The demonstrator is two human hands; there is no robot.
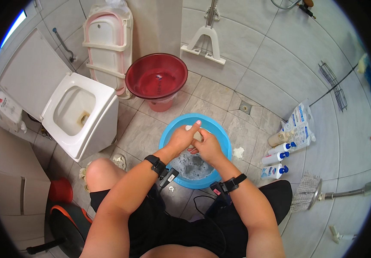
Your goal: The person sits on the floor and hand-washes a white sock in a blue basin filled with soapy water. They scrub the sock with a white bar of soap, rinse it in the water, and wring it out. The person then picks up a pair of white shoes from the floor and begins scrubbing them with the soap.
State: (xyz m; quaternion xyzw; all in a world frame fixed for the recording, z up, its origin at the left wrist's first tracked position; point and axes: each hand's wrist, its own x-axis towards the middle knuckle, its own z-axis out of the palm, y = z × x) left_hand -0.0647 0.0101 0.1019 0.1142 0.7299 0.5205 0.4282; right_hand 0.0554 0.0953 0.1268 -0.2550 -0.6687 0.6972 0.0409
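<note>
A blue plastic basin (227, 145) stands on the tiled floor in front of me, holding cloudy water with soap foam. Above its far half, my left hand (182, 137) grips a pale, rounded object (198, 136), partly hidden by the fingers; whether it is soap or something else, I cannot tell. My right hand (208, 146) holds the same object from the other side, its fingers bent around the lower edge. Both wrists wear black straps with small devices. A patch of white foam (238, 153) lies on the floor just right of the basin.
Beyond the basin, a red plastic basin (156, 93) rests on a pink bucket (160, 104). An open toilet (108, 96) is at the left, near a folded baby bathtub (108, 35). Pump bottles (272, 158) line the right wall beside a mop head (306, 192). A floor drain (245, 107) lies farther back.
</note>
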